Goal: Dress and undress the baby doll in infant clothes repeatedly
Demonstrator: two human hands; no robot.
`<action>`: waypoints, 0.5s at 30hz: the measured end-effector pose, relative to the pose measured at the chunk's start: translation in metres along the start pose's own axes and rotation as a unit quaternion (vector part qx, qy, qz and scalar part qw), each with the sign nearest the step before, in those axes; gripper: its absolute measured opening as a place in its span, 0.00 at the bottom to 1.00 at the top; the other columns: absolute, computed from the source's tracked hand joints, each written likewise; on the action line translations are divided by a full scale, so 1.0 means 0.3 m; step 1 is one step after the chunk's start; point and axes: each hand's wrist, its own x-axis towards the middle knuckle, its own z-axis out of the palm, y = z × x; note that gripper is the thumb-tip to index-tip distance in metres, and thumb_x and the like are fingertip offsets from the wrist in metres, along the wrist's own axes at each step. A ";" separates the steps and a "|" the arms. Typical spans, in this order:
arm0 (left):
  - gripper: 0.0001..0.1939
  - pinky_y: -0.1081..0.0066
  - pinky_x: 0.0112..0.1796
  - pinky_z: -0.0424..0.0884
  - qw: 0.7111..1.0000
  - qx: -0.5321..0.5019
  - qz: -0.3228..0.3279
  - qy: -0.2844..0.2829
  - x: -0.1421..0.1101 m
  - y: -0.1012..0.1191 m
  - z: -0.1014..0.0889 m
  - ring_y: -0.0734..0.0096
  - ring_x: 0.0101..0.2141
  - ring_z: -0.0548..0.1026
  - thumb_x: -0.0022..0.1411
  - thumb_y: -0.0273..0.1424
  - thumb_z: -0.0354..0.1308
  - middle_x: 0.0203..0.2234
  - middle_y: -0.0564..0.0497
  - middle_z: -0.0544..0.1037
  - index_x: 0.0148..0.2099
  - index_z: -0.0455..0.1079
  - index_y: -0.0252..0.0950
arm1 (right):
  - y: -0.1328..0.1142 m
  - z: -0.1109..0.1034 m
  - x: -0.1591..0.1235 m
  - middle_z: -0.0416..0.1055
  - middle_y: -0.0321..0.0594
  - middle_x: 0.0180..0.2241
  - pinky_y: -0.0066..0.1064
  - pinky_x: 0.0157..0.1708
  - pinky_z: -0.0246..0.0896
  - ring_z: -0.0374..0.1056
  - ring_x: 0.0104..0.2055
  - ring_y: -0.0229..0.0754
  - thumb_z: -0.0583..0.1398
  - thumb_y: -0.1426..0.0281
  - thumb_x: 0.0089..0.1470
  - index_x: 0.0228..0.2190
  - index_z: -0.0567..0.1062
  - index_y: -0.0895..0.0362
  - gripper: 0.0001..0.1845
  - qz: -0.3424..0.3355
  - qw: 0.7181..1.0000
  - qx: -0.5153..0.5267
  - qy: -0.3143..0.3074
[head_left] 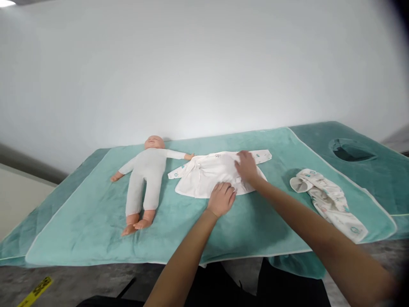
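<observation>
A white baby wrap shirt [211, 172] lies spread flat, inside up, with its patterned sleeves stretched out to both sides and a small label at the neck. My left hand [222, 199] rests on its lower edge, fingers slightly bent and lying on the cloth. Over the right part of the shirt is my right hand [248, 167], a little blurred, with its fingers apart on the fabric near the right sleeve. Left of the shirt a baby doll [147, 170] with a pale cloth body lies on its back, its hand close to the left sleeve.
Patterned white baby trousers [332, 198] lie bunched on the right. A green blanket [86, 226] covers the padded table, which has a face hole [353, 150] at its right end. Behind it rises a white wall [204, 72]. Yellow tape [35, 293] marks the floor at lower left.
</observation>
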 end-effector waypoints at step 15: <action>0.07 0.57 0.41 0.62 0.900 0.128 -0.408 0.082 -0.203 -0.089 -0.148 0.51 0.43 0.71 0.67 0.30 0.51 0.35 0.43 0.77 0.40 0.71 0.37 | -0.335 0.200 -0.009 0.51 0.46 0.70 0.52 0.66 0.39 0.45 0.71 0.54 0.46 0.59 0.67 0.66 0.59 0.53 0.29 -0.152 0.969 -0.008 -0.194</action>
